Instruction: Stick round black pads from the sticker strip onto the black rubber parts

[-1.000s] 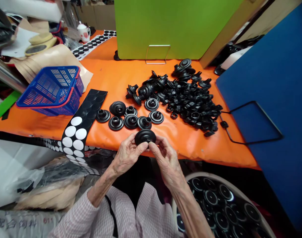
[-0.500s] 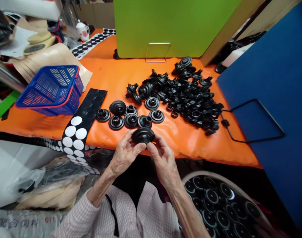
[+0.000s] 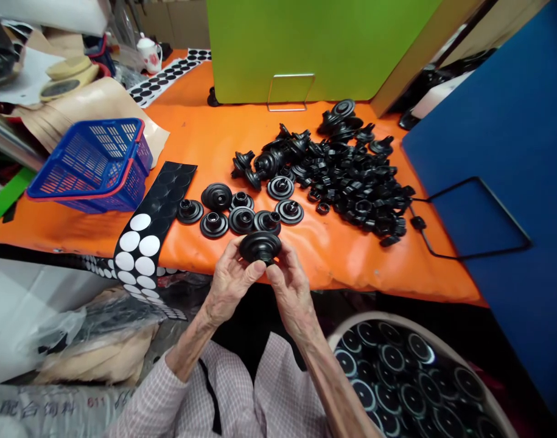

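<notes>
Between my two hands, just over the table's front edge, is a round black stepped plastic part (image 3: 260, 246) with a wide disc on top and a narrow neck below. My left hand (image 3: 232, 274) grips it from the left, its thumb on the neck. From the right, my right hand (image 3: 290, 280) holds the same part with thumb and fingers. Beyond them, several similar black disc parts (image 3: 214, 224) lie spread on the orange tabletop (image 3: 205, 137). Farther right is a heap of small black rings (image 3: 363, 207), with more stepped parts (image 3: 269, 161) piled at its left side.
A blue plastic basket (image 3: 91, 161) stands at the left. Beside it, a black strip with white round stickers (image 3: 149, 245) hangs over the table edge. Green (image 3: 324, 48) and blue (image 3: 488, 152) boards stand behind and right. A tub of black discs (image 3: 397, 316) sits below at right.
Both hands have shifted slightly left and up in the view with the black part still between them. The part's disc is tipped a little differently. The things on the table lie as before.
</notes>
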Demonstrator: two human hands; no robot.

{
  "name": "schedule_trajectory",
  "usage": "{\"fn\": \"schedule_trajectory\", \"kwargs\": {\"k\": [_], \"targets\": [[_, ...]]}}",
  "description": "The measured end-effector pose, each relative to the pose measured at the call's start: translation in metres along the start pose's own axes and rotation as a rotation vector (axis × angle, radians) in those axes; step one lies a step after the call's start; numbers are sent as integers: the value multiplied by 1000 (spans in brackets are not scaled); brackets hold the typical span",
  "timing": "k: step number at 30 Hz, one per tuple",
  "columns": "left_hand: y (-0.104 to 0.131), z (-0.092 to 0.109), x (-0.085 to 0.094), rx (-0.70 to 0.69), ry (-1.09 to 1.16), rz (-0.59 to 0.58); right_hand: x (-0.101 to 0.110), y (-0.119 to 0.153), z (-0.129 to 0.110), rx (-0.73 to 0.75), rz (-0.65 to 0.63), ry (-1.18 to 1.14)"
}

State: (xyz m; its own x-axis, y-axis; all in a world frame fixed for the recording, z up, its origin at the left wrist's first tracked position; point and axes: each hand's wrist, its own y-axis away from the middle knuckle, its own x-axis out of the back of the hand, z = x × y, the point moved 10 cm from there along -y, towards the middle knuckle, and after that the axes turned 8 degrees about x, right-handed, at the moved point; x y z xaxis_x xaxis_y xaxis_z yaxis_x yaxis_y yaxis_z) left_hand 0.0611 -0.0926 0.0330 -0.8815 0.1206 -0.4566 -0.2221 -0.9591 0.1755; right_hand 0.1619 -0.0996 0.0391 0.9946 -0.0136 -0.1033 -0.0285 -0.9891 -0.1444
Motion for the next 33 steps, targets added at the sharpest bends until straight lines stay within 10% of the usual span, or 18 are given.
{"fn": "schedule_trajectory", "kwargs": {"k": [15, 24, 33], "targets": [[2, -10, 17, 74, 33, 110, -10, 0, 14, -69, -88, 44], [0, -20, 19, 211, 144, 123, -2, 6, -22, 271, -9, 607], [2, -10, 10, 147, 96, 17, 7, 6, 2, -60, 0, 279]]}}
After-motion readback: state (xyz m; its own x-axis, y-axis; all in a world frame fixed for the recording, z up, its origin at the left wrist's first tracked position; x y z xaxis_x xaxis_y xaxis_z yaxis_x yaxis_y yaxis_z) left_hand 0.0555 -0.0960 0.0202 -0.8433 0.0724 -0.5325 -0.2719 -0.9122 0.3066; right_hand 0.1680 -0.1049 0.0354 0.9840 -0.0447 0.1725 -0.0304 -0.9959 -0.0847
